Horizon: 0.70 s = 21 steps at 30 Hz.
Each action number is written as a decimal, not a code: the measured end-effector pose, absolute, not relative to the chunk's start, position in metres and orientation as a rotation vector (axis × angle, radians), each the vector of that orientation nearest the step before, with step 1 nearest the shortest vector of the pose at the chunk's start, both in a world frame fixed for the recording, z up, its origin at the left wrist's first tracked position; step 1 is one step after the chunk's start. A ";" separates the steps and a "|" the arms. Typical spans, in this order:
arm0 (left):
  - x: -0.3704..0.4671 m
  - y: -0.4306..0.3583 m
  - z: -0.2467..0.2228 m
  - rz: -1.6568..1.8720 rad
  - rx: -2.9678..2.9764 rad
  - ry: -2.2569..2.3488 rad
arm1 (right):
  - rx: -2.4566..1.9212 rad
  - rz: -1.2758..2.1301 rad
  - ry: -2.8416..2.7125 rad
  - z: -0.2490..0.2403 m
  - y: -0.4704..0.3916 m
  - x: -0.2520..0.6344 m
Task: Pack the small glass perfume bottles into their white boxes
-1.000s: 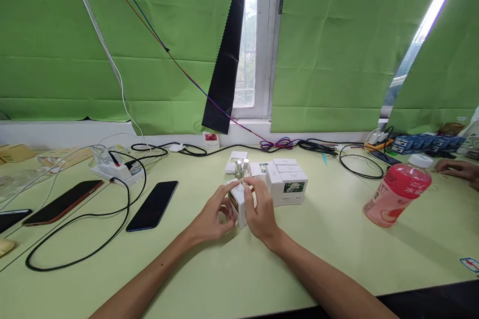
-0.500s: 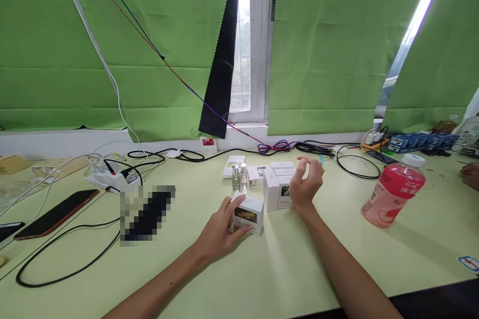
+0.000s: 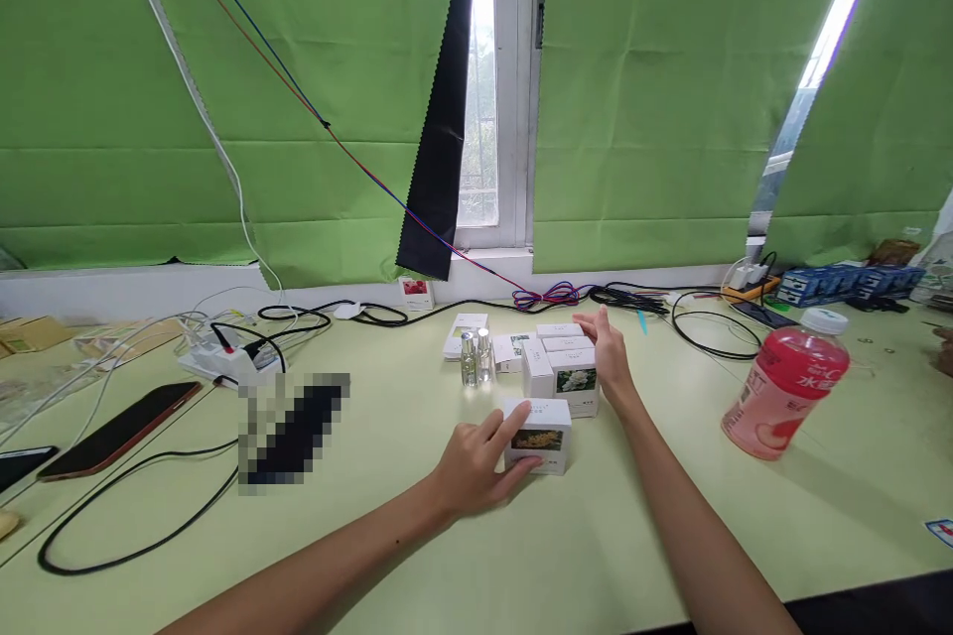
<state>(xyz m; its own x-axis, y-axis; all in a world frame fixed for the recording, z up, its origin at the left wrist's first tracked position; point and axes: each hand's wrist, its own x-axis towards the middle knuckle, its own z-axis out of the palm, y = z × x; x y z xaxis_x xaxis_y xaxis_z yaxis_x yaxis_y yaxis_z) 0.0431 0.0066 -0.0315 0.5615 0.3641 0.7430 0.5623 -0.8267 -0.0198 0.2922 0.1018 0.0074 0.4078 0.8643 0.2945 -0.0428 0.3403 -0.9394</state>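
My left hand (image 3: 476,466) grips the left end of a small white box (image 3: 549,437) with a yellow-flower picture, which stands on the table. Against the right side of a cluster of similar boxes lies my right hand (image 3: 612,357), its fingers stretched out. The nearest box in that cluster (image 3: 577,397) carries a white-flower picture, and a narrow upright box (image 3: 536,369) stands at its left. Two small glass bottles with silvery caps (image 3: 476,357) stand left of the cluster. Behind them lie a flat white box (image 3: 463,332) and another box (image 3: 509,351).
A pink drink bottle (image 3: 785,387) stands tilted-looking at the right. Phones (image 3: 119,427), a white power strip (image 3: 227,357) and a looped black cable (image 3: 134,461) occupy the left. Coiled cables (image 3: 625,298) run along the wall. Part of another person's hand (image 3: 947,347) shows at the right edge.
My left hand has slid its box to the right, in front of the cluster. My right hand has straightened its fingers and moved to the cluster's right side, uncovering the white-flower picture.
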 end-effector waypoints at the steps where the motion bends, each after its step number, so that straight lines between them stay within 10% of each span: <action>1: 0.050 0.008 -0.031 -1.141 -2.523 -0.728 | -1.041 0.773 -0.964 0.007 0.102 0.292; 21: 0.104 0.024 -0.038 -1.188 -2.557 -0.885 | -1.007 0.892 -0.897 0.016 0.099 0.292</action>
<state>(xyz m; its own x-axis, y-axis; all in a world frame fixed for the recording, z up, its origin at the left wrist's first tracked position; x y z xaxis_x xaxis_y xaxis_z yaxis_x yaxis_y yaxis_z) 0.1039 0.0239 -0.0384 0.5019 0.4393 0.7450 0.5882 -0.8049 0.0784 0.2924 0.0987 0.0156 0.3594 0.9126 0.1951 -0.1896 0.2761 -0.9422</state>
